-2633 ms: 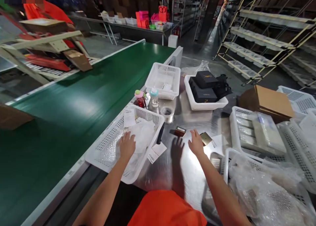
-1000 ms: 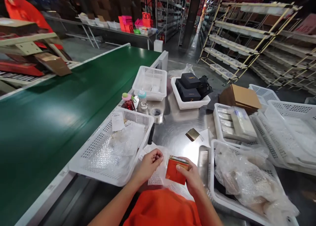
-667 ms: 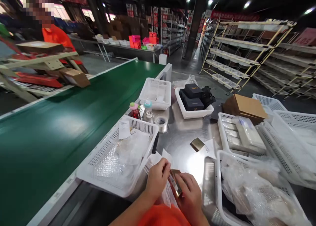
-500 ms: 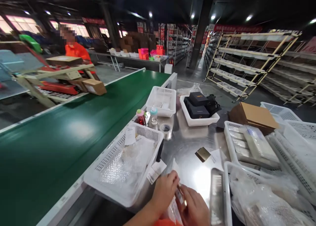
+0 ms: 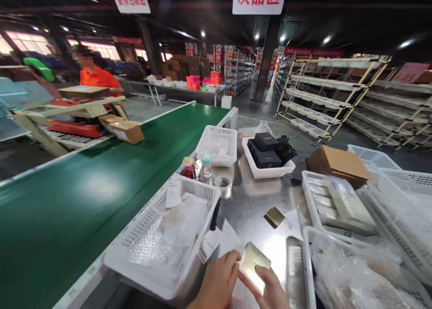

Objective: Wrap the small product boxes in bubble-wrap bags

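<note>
- Steel packing table [image 5: 249, 201], green conveyor [image 5: 84, 196] alongside.
- I see my left hand [image 5: 216, 284] and right hand [image 5: 272, 293] pinching a gold box [image 5: 253, 266], long axis running near-left to far-right.

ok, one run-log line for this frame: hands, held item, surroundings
left hand: grips small gold box | right hand: grips same box | left: white basket of bubble wrap | table: second gold box

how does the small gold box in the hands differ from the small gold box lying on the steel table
The gold box held in both hands is off the table, tilted, gripped by the left hand and right hand. The gold box on the steel table lies flat, untouched, farther away beside a white paper slip. Both look flat, rectangular and shiny gold.
</note>
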Motion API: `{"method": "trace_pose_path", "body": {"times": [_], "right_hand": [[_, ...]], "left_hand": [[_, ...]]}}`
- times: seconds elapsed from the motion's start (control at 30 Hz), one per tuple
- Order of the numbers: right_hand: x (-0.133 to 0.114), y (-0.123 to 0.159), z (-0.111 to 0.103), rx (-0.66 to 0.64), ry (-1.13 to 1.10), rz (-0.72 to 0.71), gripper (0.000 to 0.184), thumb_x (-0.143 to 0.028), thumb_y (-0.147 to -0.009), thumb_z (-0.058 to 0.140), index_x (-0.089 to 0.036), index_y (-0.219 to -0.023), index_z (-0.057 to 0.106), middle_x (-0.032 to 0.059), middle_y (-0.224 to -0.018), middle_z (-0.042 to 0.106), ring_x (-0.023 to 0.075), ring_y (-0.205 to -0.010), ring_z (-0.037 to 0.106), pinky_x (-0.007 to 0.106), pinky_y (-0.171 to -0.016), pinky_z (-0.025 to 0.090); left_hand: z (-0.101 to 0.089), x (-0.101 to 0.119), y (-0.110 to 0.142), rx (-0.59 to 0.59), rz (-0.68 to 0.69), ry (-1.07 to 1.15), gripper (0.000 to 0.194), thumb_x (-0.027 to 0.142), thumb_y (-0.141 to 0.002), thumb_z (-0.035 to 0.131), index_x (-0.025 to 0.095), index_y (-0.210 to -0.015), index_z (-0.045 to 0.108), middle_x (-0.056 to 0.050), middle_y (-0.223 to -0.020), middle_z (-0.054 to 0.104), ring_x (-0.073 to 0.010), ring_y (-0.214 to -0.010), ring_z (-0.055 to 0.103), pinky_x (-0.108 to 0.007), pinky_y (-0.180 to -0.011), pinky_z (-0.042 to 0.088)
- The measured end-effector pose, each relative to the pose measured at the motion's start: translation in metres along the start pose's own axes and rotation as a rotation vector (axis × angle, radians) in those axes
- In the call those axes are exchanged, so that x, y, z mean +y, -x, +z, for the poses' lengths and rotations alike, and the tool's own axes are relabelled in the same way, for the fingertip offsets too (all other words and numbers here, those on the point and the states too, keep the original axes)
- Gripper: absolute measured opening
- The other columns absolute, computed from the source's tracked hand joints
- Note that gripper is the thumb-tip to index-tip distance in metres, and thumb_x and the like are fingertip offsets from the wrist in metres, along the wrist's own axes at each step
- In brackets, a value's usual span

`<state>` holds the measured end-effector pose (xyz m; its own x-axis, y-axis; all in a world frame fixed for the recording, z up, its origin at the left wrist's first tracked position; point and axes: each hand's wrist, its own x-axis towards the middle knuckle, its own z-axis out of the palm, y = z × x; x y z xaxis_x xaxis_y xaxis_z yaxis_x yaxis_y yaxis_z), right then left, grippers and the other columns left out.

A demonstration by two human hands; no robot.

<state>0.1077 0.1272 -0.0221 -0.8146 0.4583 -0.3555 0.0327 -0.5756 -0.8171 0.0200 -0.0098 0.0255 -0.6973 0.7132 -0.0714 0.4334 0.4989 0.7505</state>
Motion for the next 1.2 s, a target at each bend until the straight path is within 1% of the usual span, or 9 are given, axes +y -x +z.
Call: {"method": "trace_pose_path", "body": {"times": [0.17, 0.3, 0.4, 0.5, 0.63, 0.83, 0.97, 1.07, 1.2], "right_hand": [[0.014, 0.009, 0.012, 0.148, 0.295, -0.306, 0.043, -0.034, -0.061, 0.082, -0.023, -0.100, 0.068, 0.0047, -0.091, 0.075, 0.0247, -0.081, 0.069, 0.032, -0.074, 0.057], [0.022, 0.011, 0.003, 0.107, 0.564, -0.461, 0.047, -0.035, -0.064, 0.079, -0.024, -0.109, 0.070, 0.0076, -0.099, 0.075, 0.0290, -0.092, 0.069, 0.034, -0.081, 0.056], [0.016, 0.006, 0.003, 0.148, 0.468, -0.319, 0.045, -0.034, -0.062, 0.081, -0.022, -0.104, 0.069, 0.0025, -0.074, 0.073, 0.0241, -0.074, 0.069, 0.031, -0.069, 0.057], [0.002, 0.002, 0.012, 0.217, 0.090, -0.039, 0.040, -0.034, -0.056, 0.083, -0.021, -0.090, 0.066, 0.0024, -0.080, 0.073, 0.0219, -0.074, 0.069, 0.030, -0.066, 0.057], [-0.018, 0.006, 0.016, 0.302, -0.202, 0.104, 0.043, -0.025, -0.046, 0.087, -0.021, -0.084, 0.066, -0.0001, -0.078, 0.074, 0.0216, -0.073, 0.070, 0.034, -0.072, 0.058], [-0.028, 0.020, 0.010, -0.119, -0.143, 0.124, 0.058, -0.031, -0.054, 0.087, -0.019, -0.109, 0.071, 0.0067, -0.114, 0.072, 0.0232, -0.107, 0.065, 0.031, -0.094, 0.049], [-0.021, 0.018, 0.012, -0.339, -0.052, 0.211, 0.070, -0.029, -0.056, 0.087, -0.021, -0.122, 0.065, 0.0021, -0.097, 0.075, 0.0169, -0.083, 0.068, 0.027, -0.085, 0.048], [-0.015, 0.012, 0.012, -0.344, -0.070, 0.241, 0.063, -0.028, -0.056, 0.086, -0.018, -0.116, 0.068, 0.0039, -0.100, 0.075, 0.0183, -0.086, 0.068, 0.028, -0.085, 0.048], [-0.007, 0.004, 0.009, -0.296, -0.103, 0.247, 0.056, -0.031, -0.058, 0.084, -0.016, -0.110, 0.070, 0.0061, -0.102, 0.074, 0.0207, -0.091, 0.068, 0.030, -0.088, 0.047]], "left_hand": [[0.003, 0.004, -0.004, 0.077, 0.074, -0.014, 0.027, 0.019, -0.094, 0.031, 0.021, -0.098, 0.058, -0.005, -0.089, 0.073, -0.0194, -0.080, 0.069, -0.028, -0.068, 0.047], [0.009, 0.008, -0.006, 0.168, 0.096, -0.205, 0.031, 0.018, -0.096, 0.028, 0.021, -0.093, 0.059, -0.005, -0.082, 0.073, -0.0198, -0.074, 0.070, -0.028, -0.064, 0.046], [0.012, 0.011, -0.003, 0.076, 0.145, -0.339, 0.025, 0.013, -0.091, 0.038, 0.021, -0.093, 0.062, -0.004, -0.085, 0.074, -0.0226, -0.075, 0.072, -0.030, -0.060, 0.045], [0.007, 0.009, 0.002, 0.038, 0.002, -0.373, 0.022, 0.017, -0.092, 0.041, 0.021, -0.093, 0.062, -0.004, -0.080, 0.074, -0.0246, -0.072, 0.072, -0.031, -0.057, 0.042], [-0.009, -0.006, 0.001, 0.170, -0.172, -0.291, 0.024, 0.028, -0.095, 0.034, 0.021, -0.085, 0.054, -0.006, -0.075, 0.069, -0.0249, -0.072, 0.068, -0.032, -0.060, 0.038], [-0.014, -0.023, -0.011, 0.303, -0.214, 0.273, 0.022, 0.043, -0.086, 0.042, 0.025, -0.075, 0.037, 0.006, -0.059, 0.045, -0.0161, -0.055, 0.052, -0.028, -0.057, 0.035], [-0.008, -0.021, -0.012, 0.146, -0.138, 0.481, 0.015, 0.038, -0.082, 0.046, 0.024, -0.079, 0.042, 0.005, -0.068, 0.045, -0.0143, -0.061, 0.047, -0.027, -0.059, 0.037], [-0.009, -0.023, -0.009, -0.016, -0.101, 0.522, 0.012, 0.033, -0.082, 0.044, 0.022, -0.083, 0.046, 0.004, -0.072, 0.047, -0.0141, -0.066, 0.047, -0.027, -0.063, 0.038], [-0.012, -0.030, -0.006, -0.023, -0.099, 0.571, 0.015, 0.036, -0.084, 0.043, 0.021, -0.085, 0.048, 0.003, -0.075, 0.048, -0.0147, -0.070, 0.048, -0.027, -0.065, 0.039]]}}
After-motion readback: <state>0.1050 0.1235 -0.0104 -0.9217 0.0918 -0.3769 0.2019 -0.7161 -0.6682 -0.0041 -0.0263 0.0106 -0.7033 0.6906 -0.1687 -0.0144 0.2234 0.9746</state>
